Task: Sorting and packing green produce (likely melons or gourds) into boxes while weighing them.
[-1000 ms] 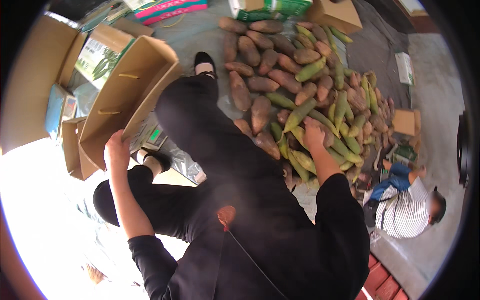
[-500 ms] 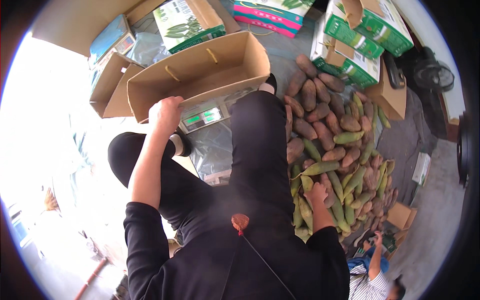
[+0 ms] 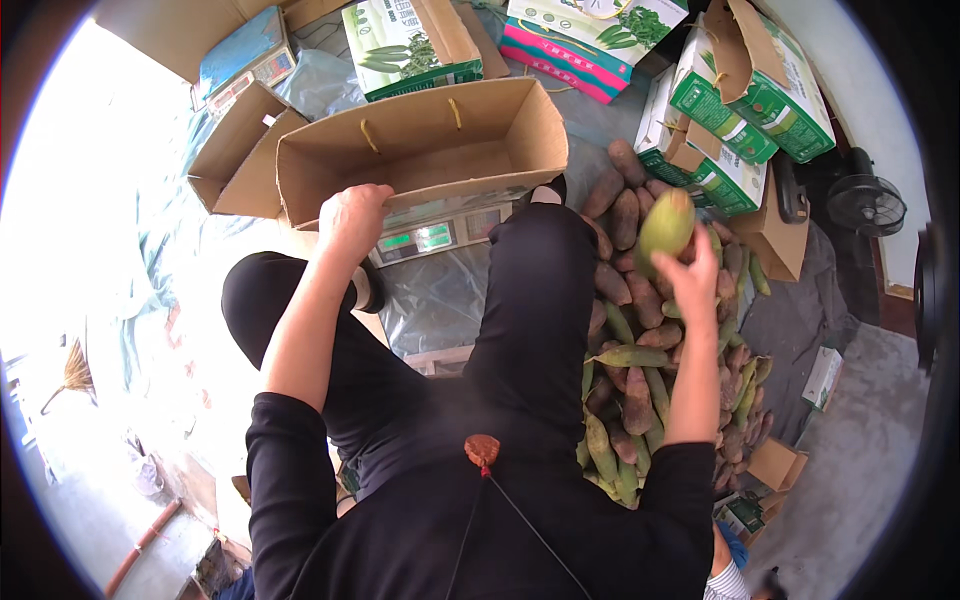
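Note:
My right hand (image 3: 696, 276) is closed on a green radish (image 3: 667, 226), raised over the heap at my right. My left hand (image 3: 352, 218) grips the near rim of an open cardboard box (image 3: 425, 178) with yellow cord handles. No contents show in the part of the box I can see. Beneath it stands a digital scale (image 3: 450, 233) with lit green displays. The heap mixes more green radishes (image 3: 630, 356) with brown, earth-coloured roots (image 3: 626, 218), whose kind I cannot make out.
Green-and-white cartons (image 3: 715, 140) are stacked at the far right, beside a black fan (image 3: 866, 192). Ahead lie another printed carton (image 3: 400, 45) and a pink-and-teal box (image 3: 567, 57). A blue scale (image 3: 243, 50) and an open carton (image 3: 235, 155) stand far left. A person's striped sleeve (image 3: 727, 583) shows lower right.
My right hand has risen from the near part of the heap, moving forward with a green radish in it. My left hand keeps hold of the box rim. The view has shifted slightly.

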A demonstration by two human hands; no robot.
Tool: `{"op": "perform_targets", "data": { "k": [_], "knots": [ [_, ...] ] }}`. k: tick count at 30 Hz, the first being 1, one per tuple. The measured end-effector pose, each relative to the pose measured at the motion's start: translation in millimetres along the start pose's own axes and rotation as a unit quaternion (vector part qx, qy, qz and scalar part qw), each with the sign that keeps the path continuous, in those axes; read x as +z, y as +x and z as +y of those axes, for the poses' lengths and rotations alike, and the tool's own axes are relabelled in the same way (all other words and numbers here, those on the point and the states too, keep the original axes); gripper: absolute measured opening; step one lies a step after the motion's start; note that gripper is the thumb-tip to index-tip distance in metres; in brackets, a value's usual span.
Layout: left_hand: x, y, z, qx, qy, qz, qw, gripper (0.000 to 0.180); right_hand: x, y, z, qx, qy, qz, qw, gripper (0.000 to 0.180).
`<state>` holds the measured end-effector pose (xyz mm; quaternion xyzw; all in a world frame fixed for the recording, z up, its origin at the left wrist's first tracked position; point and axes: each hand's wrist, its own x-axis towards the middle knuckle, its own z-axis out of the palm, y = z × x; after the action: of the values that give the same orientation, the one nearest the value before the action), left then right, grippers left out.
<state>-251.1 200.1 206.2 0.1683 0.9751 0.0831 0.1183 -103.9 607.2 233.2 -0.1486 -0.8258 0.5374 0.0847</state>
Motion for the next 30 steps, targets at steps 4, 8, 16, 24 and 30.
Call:
{"op": "perform_targets", "data": {
  "k": [4,8,16,24,30],
  "knots": [
    [-3,-1,0,-0.008,-0.005,-0.018,1.0,0.022,43,73,-104,-0.207,-0.048,-0.08,0.974,0.058],
    [-3,-2,-1,-0.016,0.007,-0.022,1.0,0.023,125,130,-136,-0.371,-0.134,-0.148,0.907,0.061],
    [-2,-1,2,-0.002,0.012,-0.008,1.0,0.023,259,152,-73,-0.214,-0.45,-0.38,0.779,0.062],
    [-4,7,6,-0.014,0.015,-0.027,0.999,0.023,206,167,-79,-0.174,-0.275,-0.376,0.868,0.066],
    [-10,1,5,-0.04,0.018,-0.032,0.999,0.025,66,126,-57,-0.144,-0.112,-0.198,0.963,0.035]
  ]
}}
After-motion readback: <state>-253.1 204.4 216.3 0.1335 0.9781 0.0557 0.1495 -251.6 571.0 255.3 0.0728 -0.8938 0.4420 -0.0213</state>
